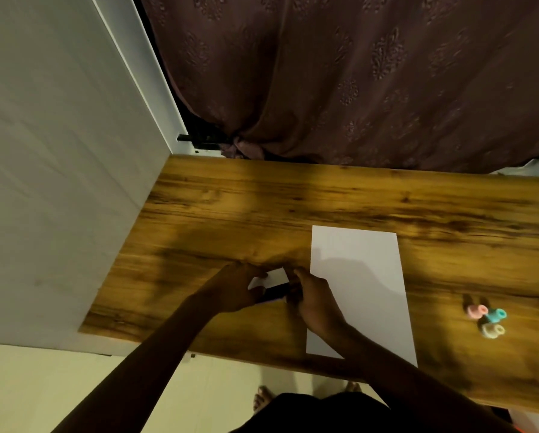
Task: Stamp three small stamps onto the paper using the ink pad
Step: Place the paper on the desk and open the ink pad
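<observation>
A white sheet of paper (pixel 360 276) lies on the wooden table (pixel 324 195). Left of it, both hands meet on a small ink pad (pixel 273 285) with a white lid and a dark base. My left hand (pixel 234 290) grips its left side and my right hand (pixel 313 300) holds its right side; the lid looks tilted up, but blur hides the detail. Three small stamps lie together at the right: pink (pixel 476 310), teal (pixel 495 315) and cream (pixel 493 331), well apart from both hands.
A white wall (pixel 59 182) borders the table's left edge. A dark patterned curtain (pixel 355 73) hangs behind the far edge. Below the near edge are the floor and my bare feet (pixel 262 398).
</observation>
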Action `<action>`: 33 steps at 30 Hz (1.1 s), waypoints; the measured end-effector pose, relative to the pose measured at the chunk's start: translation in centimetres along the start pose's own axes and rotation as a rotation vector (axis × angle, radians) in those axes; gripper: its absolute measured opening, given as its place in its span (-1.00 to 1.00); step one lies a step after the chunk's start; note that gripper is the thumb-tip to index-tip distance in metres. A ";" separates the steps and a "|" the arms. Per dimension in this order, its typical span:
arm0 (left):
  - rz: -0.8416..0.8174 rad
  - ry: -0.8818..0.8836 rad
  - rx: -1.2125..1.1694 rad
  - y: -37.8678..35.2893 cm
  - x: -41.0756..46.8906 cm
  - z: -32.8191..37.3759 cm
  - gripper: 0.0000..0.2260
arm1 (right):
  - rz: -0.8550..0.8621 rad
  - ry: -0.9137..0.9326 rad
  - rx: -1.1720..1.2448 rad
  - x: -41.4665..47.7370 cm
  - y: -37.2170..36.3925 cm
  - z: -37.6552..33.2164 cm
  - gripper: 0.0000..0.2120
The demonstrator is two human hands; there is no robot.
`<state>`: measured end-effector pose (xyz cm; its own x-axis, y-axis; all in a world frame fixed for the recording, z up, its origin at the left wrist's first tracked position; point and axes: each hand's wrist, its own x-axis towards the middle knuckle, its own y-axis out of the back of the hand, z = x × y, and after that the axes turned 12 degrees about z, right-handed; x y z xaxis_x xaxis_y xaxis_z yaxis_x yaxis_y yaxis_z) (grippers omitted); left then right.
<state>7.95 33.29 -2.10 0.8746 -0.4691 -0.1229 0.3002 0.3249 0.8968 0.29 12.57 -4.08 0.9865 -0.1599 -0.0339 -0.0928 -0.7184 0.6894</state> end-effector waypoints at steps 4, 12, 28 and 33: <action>-0.080 -0.010 -0.007 1.0 1.4 -0.5 -0.63 | -0.001 0.034 0.016 0.1 -0.1 0.1 -0.73; -0.042 0.169 -0.078 0.8 3.2 -1.5 -0.66 | -0.010 -0.111 0.202 -0.1 0.1 -0.6 -0.80; 0.135 0.139 0.049 -0.5 3.5 -1.4 -0.63 | -0.023 -0.033 0.104 -0.4 -0.5 -0.3 -0.68; 0.152 0.139 0.068 -0.9 3.2 -1.5 -0.65 | -0.004 -0.022 0.127 -0.8 -0.5 -0.2 -0.68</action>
<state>11.00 32.72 -3.92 0.9532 -0.3001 -0.0372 0.1388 0.3248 0.9355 -0.46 13.20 -4.23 0.9839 -0.1705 -0.0530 -0.1066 -0.7989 0.5919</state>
